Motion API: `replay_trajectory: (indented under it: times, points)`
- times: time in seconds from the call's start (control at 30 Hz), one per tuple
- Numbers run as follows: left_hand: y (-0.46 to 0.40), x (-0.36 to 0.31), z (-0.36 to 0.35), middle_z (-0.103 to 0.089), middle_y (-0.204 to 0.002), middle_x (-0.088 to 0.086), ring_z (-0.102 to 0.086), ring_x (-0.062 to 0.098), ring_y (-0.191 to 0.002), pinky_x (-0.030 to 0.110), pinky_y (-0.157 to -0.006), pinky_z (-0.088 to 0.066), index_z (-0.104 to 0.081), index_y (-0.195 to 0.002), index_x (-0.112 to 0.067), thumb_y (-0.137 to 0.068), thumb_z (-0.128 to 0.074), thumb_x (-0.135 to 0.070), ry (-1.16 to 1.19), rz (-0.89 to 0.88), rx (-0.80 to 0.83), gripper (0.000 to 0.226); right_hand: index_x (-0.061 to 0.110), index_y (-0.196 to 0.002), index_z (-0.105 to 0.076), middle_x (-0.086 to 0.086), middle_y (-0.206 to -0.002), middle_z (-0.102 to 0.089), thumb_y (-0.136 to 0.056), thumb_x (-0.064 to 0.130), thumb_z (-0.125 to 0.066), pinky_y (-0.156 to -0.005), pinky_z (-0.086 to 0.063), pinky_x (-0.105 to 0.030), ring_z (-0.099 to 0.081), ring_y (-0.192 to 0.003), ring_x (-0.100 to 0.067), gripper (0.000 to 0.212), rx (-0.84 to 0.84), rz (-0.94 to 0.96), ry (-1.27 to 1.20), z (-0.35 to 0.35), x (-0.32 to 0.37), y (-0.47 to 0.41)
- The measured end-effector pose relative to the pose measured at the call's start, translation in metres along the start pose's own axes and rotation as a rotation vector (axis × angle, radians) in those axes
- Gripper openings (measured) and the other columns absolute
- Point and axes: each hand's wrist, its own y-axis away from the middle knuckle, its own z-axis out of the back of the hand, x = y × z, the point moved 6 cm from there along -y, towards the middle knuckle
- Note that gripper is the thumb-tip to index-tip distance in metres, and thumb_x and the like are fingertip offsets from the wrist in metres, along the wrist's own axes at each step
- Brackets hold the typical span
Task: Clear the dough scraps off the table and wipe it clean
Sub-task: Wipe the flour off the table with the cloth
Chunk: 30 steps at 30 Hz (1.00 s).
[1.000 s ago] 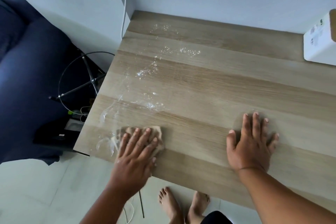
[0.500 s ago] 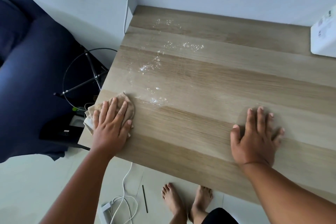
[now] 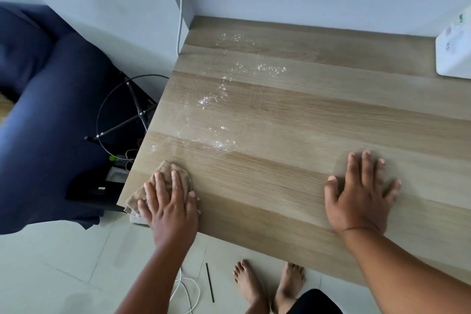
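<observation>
My left hand (image 3: 169, 202) presses a beige cloth (image 3: 167, 173) flat onto the near left corner of the wooden table (image 3: 293, 120), fingers straight. Part of the cloth hangs past the table's left edge. My right hand (image 3: 359, 192) lies flat on the table to the right, fingers spread, holding nothing. Wet smears and white specks (image 3: 216, 109) run up the left part of the tabletop, from just beyond the cloth toward the back wall.
A white box (image 3: 455, 53) stands at the table's back right. A dark blue sofa (image 3: 46, 109) and a black wire stand (image 3: 127, 109) are left of the table. White cables (image 3: 187, 290) lie on the floor by my bare feet (image 3: 270, 285).
My left hand slid the cloth left to the table's edge, then back a little toward the near corner. The smears near the front left are wiped away. My right hand stayed put.
</observation>
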Motion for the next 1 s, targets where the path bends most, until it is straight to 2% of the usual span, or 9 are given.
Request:
replay_trajectory:
  times: [0.13,0.3,0.37,0.53,0.63,0.73,0.83,1.0]
  points:
    - [-0.016,-0.001,0.005,0.009,-0.174,-0.001,0.012,0.022,-0.159,0.050,-0.126,0.009,-0.003,-0.164,-0.036,-0.107,-0.035,-0.047,0.105,0.104,-0.043,0.067,0.018,-0.160,-0.032,-0.004,-0.172,-0.012,-0.089,0.052,-0.032,-0.124,-0.002,-0.066,-0.002,-0.159,-0.028,0.078,0.010,-0.005,0.012,0.001,0.001,0.000]
    - [-0.073,-0.003,0.021,0.006,-0.174,0.003,0.012,0.027,-0.159,0.057,-0.124,0.011,-0.002,-0.164,-0.033,-0.103,-0.022,-0.050,0.189,0.317,-0.083,0.066,0.019,-0.161,-0.029,-0.003,-0.173,-0.008,-0.091,0.051,-0.031,-0.125,0.001,-0.064,0.002,-0.160,-0.027,0.077,0.029,-0.004,0.023,0.002,0.002,0.000]
    - [-0.093,-0.014,0.026,0.007,-0.174,0.002,0.012,0.029,-0.159,0.058,-0.123,0.012,-0.004,-0.164,-0.035,-0.102,-0.021,-0.047,0.169,0.315,-0.062,0.065,0.019,-0.161,-0.028,-0.002,-0.173,-0.007,-0.091,0.051,-0.031,-0.125,0.002,-0.063,0.002,-0.160,-0.027,0.078,0.036,-0.004,0.031,0.002,0.002,-0.001]
    - [-0.098,-0.037,0.028,0.001,-0.174,-0.007,0.009,0.022,-0.159,0.052,-0.126,0.011,-0.012,-0.163,-0.040,-0.104,-0.030,-0.045,0.045,-0.030,-0.039,0.062,0.019,-0.162,-0.027,-0.003,-0.173,-0.006,-0.091,0.052,-0.030,-0.125,0.001,-0.063,0.003,-0.160,-0.027,0.078,0.043,-0.004,0.038,0.003,0.002,0.000]
    - [-0.080,-0.032,0.027,-0.008,-0.173,-0.008,0.005,0.020,-0.160,0.049,-0.127,0.007,-0.025,-0.162,-0.038,-0.102,-0.032,-0.047,0.027,-0.270,-0.021,0.061,0.019,-0.162,-0.028,-0.003,-0.173,-0.007,-0.090,0.052,-0.030,-0.125,0.001,-0.063,0.002,-0.160,-0.027,0.078,0.047,-0.007,0.033,0.004,0.002,0.001]
    - [-0.051,-0.024,0.025,-0.017,-0.171,-0.006,-0.004,0.022,-0.160,0.055,-0.127,-0.004,-0.038,-0.158,-0.032,-0.099,-0.032,-0.048,0.004,-0.468,-0.037,0.062,0.019,-0.161,-0.030,-0.004,-0.173,-0.010,-0.090,0.051,-0.030,-0.124,-0.001,-0.064,0.000,-0.160,-0.028,0.078,0.038,-0.006,0.029,0.005,0.003,0.001]
    - [-0.022,-0.028,0.015,-0.022,-0.170,-0.003,-0.008,0.025,-0.160,0.062,-0.124,-0.012,-0.042,-0.157,-0.028,-0.099,-0.035,-0.046,-0.026,-0.547,-0.041,0.061,0.018,-0.160,-0.031,-0.004,-0.173,-0.012,-0.089,0.050,-0.032,-0.124,-0.002,-0.065,-0.002,-0.159,-0.029,0.078,0.031,-0.007,0.028,0.006,0.003,0.001]
    - [0.001,-0.056,0.001,-0.014,-0.172,-0.006,-0.004,0.024,-0.160,0.060,-0.126,-0.006,-0.030,-0.161,-0.035,-0.101,-0.028,-0.053,-0.080,-0.491,-0.019,0.062,0.018,-0.160,-0.031,-0.004,-0.173,-0.010,-0.091,0.051,-0.032,-0.124,-0.002,-0.065,0.000,-0.159,-0.028,0.077,0.031,-0.004,0.033,0.004,0.002,0.001]
